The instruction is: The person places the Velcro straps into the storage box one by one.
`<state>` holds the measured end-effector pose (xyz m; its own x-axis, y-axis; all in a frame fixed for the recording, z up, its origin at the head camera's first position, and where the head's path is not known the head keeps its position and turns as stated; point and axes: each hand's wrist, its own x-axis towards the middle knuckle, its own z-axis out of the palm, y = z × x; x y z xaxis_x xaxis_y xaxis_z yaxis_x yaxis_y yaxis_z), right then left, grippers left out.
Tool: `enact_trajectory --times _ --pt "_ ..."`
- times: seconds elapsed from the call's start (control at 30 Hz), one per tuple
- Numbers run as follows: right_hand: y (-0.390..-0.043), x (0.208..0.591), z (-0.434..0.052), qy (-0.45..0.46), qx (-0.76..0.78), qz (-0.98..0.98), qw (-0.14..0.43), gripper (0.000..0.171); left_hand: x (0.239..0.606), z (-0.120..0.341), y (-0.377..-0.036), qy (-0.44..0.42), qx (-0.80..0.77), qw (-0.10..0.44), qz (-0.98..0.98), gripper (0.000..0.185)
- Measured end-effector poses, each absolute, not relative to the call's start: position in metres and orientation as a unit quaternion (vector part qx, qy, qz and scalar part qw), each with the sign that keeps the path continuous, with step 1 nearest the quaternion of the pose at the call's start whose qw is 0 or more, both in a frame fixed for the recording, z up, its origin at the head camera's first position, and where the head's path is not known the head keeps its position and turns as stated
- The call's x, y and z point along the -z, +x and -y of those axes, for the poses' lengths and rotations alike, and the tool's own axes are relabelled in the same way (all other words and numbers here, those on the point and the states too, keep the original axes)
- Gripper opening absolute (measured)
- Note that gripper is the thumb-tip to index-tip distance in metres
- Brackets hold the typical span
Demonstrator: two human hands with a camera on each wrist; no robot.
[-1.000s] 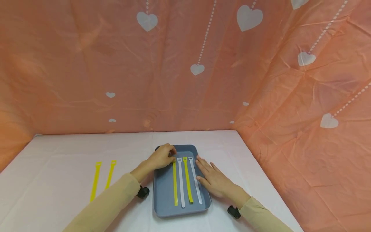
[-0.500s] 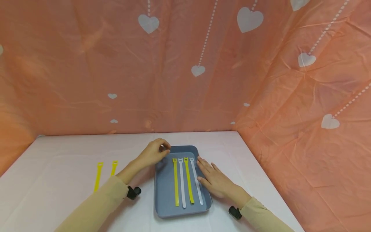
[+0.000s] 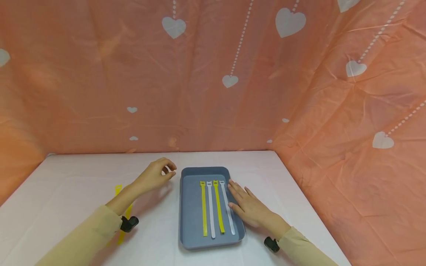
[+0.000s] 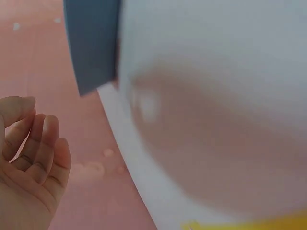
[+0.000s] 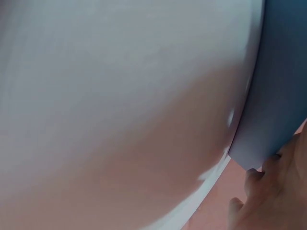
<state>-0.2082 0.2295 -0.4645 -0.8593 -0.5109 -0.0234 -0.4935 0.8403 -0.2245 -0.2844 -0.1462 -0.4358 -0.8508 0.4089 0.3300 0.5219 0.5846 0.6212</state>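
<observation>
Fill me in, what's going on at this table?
A person is working over a grey-blue rectangular plastic tray on a white table. Four flat straps lie side by side in it: yellow, white, yellow, white. The right hand rests flat on the tray's right edge, fingers straight. The left hand hovers left of the tray, loosely curled, holding nothing. More yellow straps lie on the table, partly hidden by the left arm.
</observation>
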Motion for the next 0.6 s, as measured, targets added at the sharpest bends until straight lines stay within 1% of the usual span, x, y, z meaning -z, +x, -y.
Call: enact_trajectory --times 0.3,0.6 --pt "-0.208 0.466 -0.231 -0.262 0.099 -0.959 0.044 0.070 0.441 0.191 -0.278 -0.256 0.343 0.064 0.901 0.013" --pt "-0.209 0.465 -0.231 -0.269 0.101 -0.957 0.041 0.069 0.437 0.228 -0.275 -0.252 0.292 0.036 0.922 0.014"
